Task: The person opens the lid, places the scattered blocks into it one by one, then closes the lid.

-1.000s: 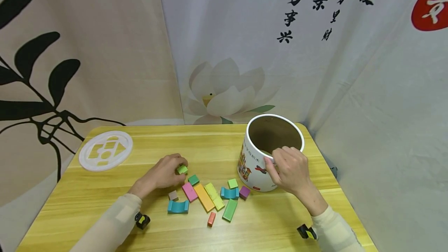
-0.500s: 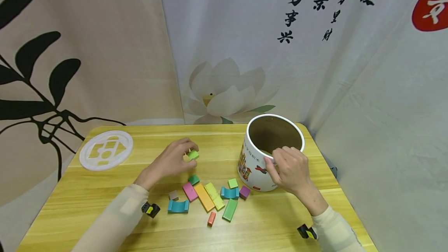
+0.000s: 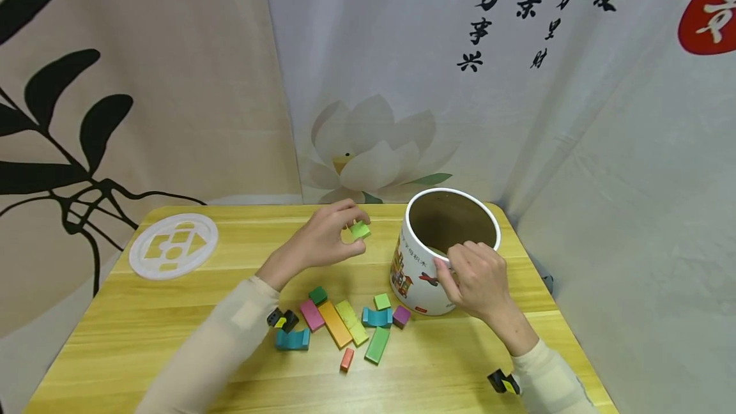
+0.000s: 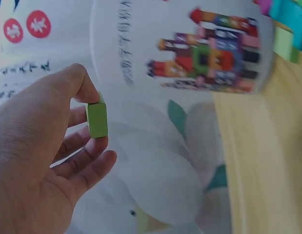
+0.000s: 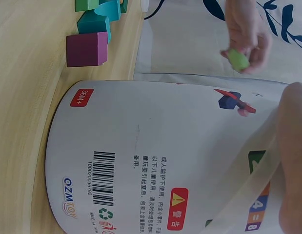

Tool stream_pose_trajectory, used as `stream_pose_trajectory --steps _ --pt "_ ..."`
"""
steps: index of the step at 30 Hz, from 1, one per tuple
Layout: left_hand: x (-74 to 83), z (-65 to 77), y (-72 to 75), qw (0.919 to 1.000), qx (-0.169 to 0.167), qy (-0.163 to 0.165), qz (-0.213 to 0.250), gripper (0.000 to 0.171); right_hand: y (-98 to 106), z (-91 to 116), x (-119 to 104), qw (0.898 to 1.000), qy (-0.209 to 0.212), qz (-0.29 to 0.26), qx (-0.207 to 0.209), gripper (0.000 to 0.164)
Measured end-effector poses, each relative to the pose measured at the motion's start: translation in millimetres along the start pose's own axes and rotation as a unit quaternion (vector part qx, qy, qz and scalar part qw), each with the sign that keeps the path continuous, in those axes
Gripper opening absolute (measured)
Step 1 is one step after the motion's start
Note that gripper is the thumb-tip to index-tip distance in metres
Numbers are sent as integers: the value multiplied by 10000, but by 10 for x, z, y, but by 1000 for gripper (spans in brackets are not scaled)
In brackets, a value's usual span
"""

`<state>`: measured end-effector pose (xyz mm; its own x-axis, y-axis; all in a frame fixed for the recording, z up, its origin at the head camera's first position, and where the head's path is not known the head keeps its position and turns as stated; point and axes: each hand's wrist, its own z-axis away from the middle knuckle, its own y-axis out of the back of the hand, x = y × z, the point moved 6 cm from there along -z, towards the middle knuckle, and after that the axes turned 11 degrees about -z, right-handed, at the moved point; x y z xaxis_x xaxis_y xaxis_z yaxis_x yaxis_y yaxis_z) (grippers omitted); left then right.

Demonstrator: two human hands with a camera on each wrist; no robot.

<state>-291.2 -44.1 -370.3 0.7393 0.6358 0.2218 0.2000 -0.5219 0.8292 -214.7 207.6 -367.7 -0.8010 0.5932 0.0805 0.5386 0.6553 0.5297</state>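
Note:
My left hand (image 3: pixel 323 236) pinches a light green block (image 4: pixel 97 120) between thumb and fingers, in the air just left of the bucket. In the right wrist view the same green block (image 5: pixel 237 59) shows beyond the bucket's side. With my right hand (image 3: pixel 478 278) I grip the near rim of the white bucket (image 3: pixel 415 267), which stands upright with its top uncovered. Loose blocks lie in front: an orange block (image 3: pixel 335 324), a pink block (image 3: pixel 312 315), a blue arch block (image 3: pixel 377 317), a purple block (image 3: pixel 401 317) and several more. The bucket's floor is mostly hidden.
A round white lid (image 3: pixel 172 246) with shaped cutouts lies at the table's back left. The wooden table (image 3: pixel 437 375) ends at a printed curtain (image 3: pixel 368 82) behind. A small red block (image 3: pixel 347 360) lies nearest the front.
My left hand has lifted the light green block from the left of the pile and carried it up and right towards the bucket. The right hand has stayed on the rim.

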Motion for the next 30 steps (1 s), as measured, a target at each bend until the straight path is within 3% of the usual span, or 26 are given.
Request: stream_pose_trajectory --steps 6,12,21,30 --pt "216 -318 68 9994 162 -297 39 27 -2 5 1 10000 -8 -1 19 43" --pt "409 -589 41 9980 202 -583 145 27 -4 1 2 10000 14 2 20 42" --pt "640 -908 -64 9967 -166 -743 285 32 -3 -1 -8 9999 97 27 45 43" --pt "812 -1129 -213 9954 -525 -786 130 33 -2 1 -15 9999 81 27 63 43"
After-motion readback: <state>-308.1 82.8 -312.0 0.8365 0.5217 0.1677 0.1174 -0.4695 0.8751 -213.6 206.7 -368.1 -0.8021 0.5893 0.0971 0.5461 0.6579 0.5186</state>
